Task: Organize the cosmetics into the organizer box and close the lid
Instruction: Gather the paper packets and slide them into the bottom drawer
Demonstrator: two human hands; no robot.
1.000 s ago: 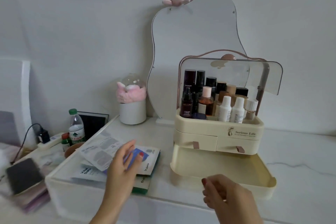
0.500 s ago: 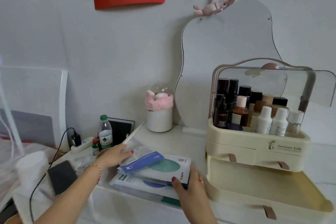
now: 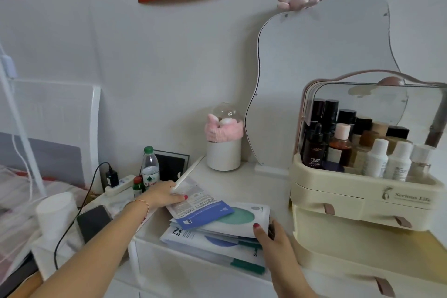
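A stack of sheet-mask sachets (image 3: 244,219) with a printed leaflet on top lies at the front of the white desk. My left hand (image 3: 160,197) holds the stack's left edge, thumb on the leaflet. At the right edge my right hand (image 3: 274,243) grips the stack, thumb on the top sachet. To the right stands the cream organizer box (image 3: 338,203). Its clear lid (image 3: 377,101) is raised and several bottles (image 3: 377,159) stand in the top tray. The bottom drawer (image 3: 338,271) is pulled out.
A white stylus (image 3: 189,170) pokes out from behind my left hand. Behind stand a wavy mirror (image 3: 314,75) and a white cup with a pink ornament (image 3: 223,152). A water bottle (image 3: 150,169), power strip (image 3: 121,182) and phone (image 3: 93,221) sit left.
My right hand has moved from in front of the open drawer to the stack's right edge. My left hand has shifted to the left edge. The view has turned left.
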